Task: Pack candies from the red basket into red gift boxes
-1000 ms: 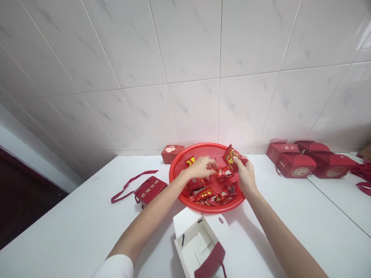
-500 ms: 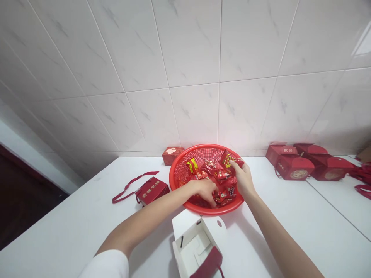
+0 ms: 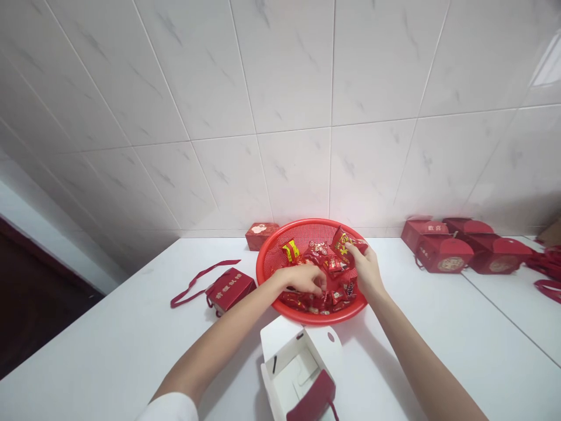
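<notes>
A red plastic basket stands before me, part filled with red-wrapped sweets and one yellow packet. My left hand is down among the sweets with its fingers curled and pressed together; what lies between the fingertips is hidden. At the basket's right side, my right hand is closed on a red and gold candy packet, held above the rim. Between my forearms, nearest me, an open gift box shows its white inside, with a dark red flap and cord at its front.
Left of the basket lies a closed red box with a red ribbon. A small patterned red box stands behind, by the tiled wall. Several red boxes stand at the right, near loose red ribbons.
My left hand has shifted slightly up and left within the basket, uncovering more sweets near its front. My right hand stays almost still with its packet.
</notes>
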Tool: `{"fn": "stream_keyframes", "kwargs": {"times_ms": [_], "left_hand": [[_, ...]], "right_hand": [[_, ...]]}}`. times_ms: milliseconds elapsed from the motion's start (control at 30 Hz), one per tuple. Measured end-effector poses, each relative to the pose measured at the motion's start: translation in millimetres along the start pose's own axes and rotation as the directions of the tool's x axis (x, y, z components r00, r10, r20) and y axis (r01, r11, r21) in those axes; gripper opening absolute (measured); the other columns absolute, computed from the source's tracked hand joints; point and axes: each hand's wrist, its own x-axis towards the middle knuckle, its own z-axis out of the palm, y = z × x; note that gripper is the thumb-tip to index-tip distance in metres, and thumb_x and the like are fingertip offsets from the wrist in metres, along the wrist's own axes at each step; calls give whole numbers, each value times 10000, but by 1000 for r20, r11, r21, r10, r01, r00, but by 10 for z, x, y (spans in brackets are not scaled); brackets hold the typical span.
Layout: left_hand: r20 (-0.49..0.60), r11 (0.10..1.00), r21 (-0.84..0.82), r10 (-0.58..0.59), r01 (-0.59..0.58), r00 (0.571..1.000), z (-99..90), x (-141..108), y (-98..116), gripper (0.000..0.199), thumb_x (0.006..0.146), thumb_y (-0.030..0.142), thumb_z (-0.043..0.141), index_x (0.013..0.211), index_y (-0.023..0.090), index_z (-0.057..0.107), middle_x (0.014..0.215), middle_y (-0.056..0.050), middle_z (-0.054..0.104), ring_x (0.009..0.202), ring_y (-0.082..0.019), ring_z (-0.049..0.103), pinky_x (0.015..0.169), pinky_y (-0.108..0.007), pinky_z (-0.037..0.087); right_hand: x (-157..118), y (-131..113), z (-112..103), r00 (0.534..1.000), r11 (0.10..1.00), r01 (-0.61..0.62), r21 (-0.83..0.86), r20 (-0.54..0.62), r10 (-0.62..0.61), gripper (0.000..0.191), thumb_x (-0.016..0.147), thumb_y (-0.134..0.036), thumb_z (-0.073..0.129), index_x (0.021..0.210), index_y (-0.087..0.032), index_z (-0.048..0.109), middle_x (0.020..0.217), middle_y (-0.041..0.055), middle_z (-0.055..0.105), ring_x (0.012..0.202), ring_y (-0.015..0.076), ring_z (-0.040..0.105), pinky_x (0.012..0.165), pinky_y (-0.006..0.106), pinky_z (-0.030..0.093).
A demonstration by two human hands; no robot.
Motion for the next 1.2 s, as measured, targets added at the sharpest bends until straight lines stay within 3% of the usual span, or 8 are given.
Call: {"fn": "stream_keyframes", "kwargs": {"times_ms": [167,367,567,700,800,900,1000,1200], "left_hand": [[-206,989,-145,-18,-12,978,-40,-13,-126,193,832,115,553,933,134,717,918,-28,730,821,-149,653,738,-216,467],[64,995,92,21,-27,998,62,-8,26,544,672,311,830,1195,227,706,1091,-60,734,997,-254,673,817,-278,495],[61,983,175,48,-58,997,113,21,111,400,696,199,773,1095,209,746,848,-32,740,828,-244,684,753,-305,510],[-171,993,-91,55,-71,984,-5,-10,-44,423,705,125,697,1125,164,731,815,-27,720,749,-197,659,720,-285,503],[-410,880,-429,13,-205,912,-99,-43,-168,413,724,168,693,1136,147,711,907,-45,719,815,-186,651,734,-282,510],[-559,747,-566,-35,-350,828,-146,-69,-210,413,699,236,767,1100,154,714,1009,-67,703,931,-197,629,784,-294,516],[-616,694,-600,-84,-397,783,-154,-89,-182,453,665,297,839,1080,166,712,1014,-64,691,966,-196,616,835,-307,511],[-621,654,-641,-133,-402,773,-155,-102,-137,535,632,359,873,1093,169,680,997,-46,673,899,-175,626,838,-328,528]], "right_hand": [[3,9,-6,1000,1000,-8,-21,22,8,290,714,-462,752,819,-215,643,810,15,699,808,231,643,777,367,511],[3,23,-15,1000,1000,-3,-27,31,4,283,732,-465,743,830,-219,642,815,14,704,819,229,645,781,364,518],[-2,11,-2,1000,1000,13,-7,19,-13,274,703,-447,756,794,-216,638,786,9,694,788,219,632,735,341,502],[-14,-3,12,1000,1000,0,9,22,0,278,700,-442,751,815,-211,646,802,14,699,798,222,635,752,351,503],[-21,-14,31,1000,999,-10,32,-1,10,292,675,-438,762,819,-212,645,818,17,709,821,231,645,772,361,510],[-30,-37,55,1000,999,-22,48,-10,23,295,655,-430,765,819,-215,649,828,19,721,837,241,659,783,370,523],[-47,-68,68,999,998,-43,45,-4,43,288,646,-420,768,818,-224,647,849,23,738,868,255,672,786,374,538],[-66,-78,69,994,998,-60,13,89,59,287,665,-425,768,838,-225,656,874,27,747,904,269,685,809,384,547]]}}
